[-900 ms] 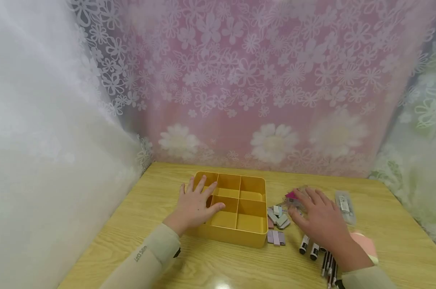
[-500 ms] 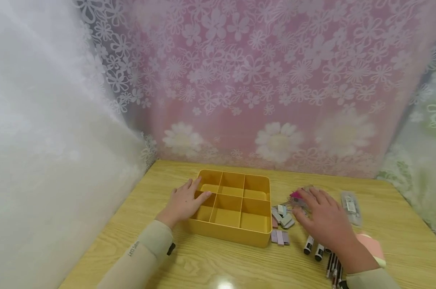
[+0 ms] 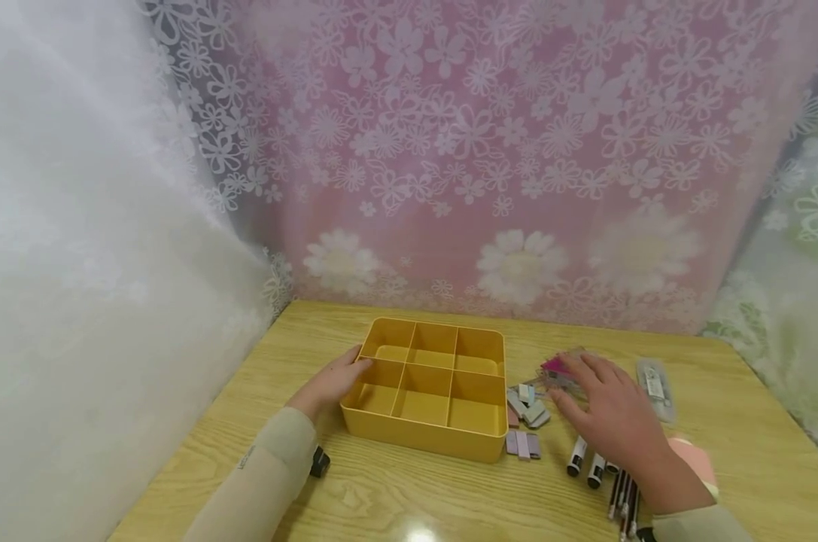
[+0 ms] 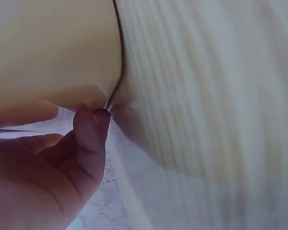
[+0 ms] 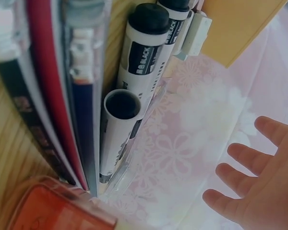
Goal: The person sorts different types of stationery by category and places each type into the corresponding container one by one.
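A yellow organizer box [image 3: 422,443] divided into several compartments stands on the wooden table. My left hand [image 3: 329,382] is at its left side, thumb over the rim and the other fingers outside the wall. In the left wrist view the fingers of the left hand [image 4: 53,172] are bent against the box's side [image 4: 53,52], near its bottom edge. To the right, my right hand [image 3: 615,412] hovers with spread fingers, holding nothing. Beneath and around it lie white markers [image 3: 576,456], dark pencils [image 3: 621,503], and a pink and clear item [image 3: 554,366], partly covered by the hand.
Several small erasers [image 3: 532,406] lie beside the box's right wall, with a lilac piece [image 3: 522,445] nearer the front. A clear case [image 3: 655,388] is at the right, and a pink item [image 3: 696,463] lies beside the right wrist. Patterned curtains [image 3: 409,150] surround the table.
My left hand has moved from above the box's left compartments down and left to its side wall, where it grips the edge. The right hand stays over the stationery.
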Motion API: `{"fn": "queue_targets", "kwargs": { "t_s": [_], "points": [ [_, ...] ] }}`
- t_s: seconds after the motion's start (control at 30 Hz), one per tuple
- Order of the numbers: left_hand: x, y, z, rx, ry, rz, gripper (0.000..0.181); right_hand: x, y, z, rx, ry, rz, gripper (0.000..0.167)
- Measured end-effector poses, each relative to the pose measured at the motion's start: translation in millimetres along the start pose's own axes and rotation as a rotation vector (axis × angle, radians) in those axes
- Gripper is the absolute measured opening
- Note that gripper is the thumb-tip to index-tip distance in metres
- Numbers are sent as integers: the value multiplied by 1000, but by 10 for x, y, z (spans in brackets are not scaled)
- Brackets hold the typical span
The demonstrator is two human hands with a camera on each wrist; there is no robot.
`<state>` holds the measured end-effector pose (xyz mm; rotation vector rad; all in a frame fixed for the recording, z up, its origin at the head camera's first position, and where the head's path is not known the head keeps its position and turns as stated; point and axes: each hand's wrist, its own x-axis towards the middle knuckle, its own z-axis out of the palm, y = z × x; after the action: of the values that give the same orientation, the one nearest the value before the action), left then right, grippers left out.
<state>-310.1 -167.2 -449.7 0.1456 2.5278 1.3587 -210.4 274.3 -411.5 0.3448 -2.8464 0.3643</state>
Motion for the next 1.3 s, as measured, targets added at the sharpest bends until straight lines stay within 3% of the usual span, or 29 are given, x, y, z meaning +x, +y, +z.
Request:
{"fn": "queue_targets", "kwargs": {
  "t_s": [0.23, 0.53, 0.8, 1.0, 1.07, 1.3],
  "points": [
    [12, 40, 52, -49, 6, 18, 55, -29, 55, 14, -26, -2, 4, 71],
    [6, 107, -33, 83, 68, 83, 54, 10, 50, 8, -62, 0, -21, 69],
    [-5, 69, 67, 61, 78, 53, 53, -106, 163, -78, -110, -58, -12, 74],
    [-27, 40, 128, 91, 84, 56, 53, -271, 325, -149, -150, -77, -14, 64],
    [-36, 48, 135, 91, 83, 70, 52, -326, 388, -191, -159, -88, -2, 61],
    [-80, 45, 93, 99, 106, 40, 53, -452, 541, -294, -126, -155, 40, 61]
  ]
}}
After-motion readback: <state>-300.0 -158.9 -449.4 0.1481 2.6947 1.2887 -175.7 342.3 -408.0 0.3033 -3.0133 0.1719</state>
